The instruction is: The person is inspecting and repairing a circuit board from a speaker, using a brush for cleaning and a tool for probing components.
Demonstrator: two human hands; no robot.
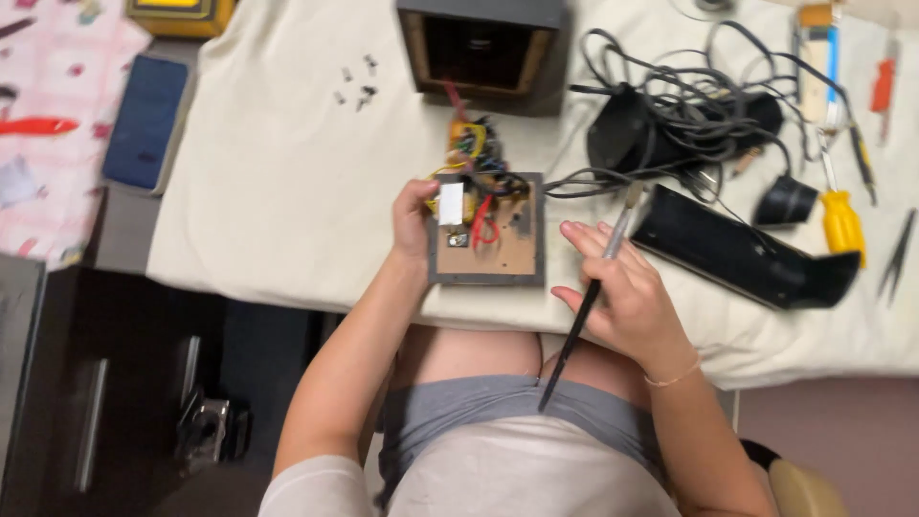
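Note:
A square brown circuit panel (505, 251) with a grey frame lies at the near edge of the cloth-covered table (278, 172); a white block, red and yellow wires and small parts sit on it. My left hand (414, 222) grips the panel's left edge, thumb on top. My right hand (622, 297) holds a thin black-handled brush (586, 304) just right of the panel, bristle end up near the panel's upper right corner, handle pointing down toward my lap.
A dark wooden box (479, 43) stands at the back. Several small screws (356, 84) lie left of it. Tangled black cables (689, 105), a black plastic cover (747, 251), a yellow-handled screwdriver (842, 222) and tweezers (898, 257) fill the right side. A dark blue case (145, 120) lies far left.

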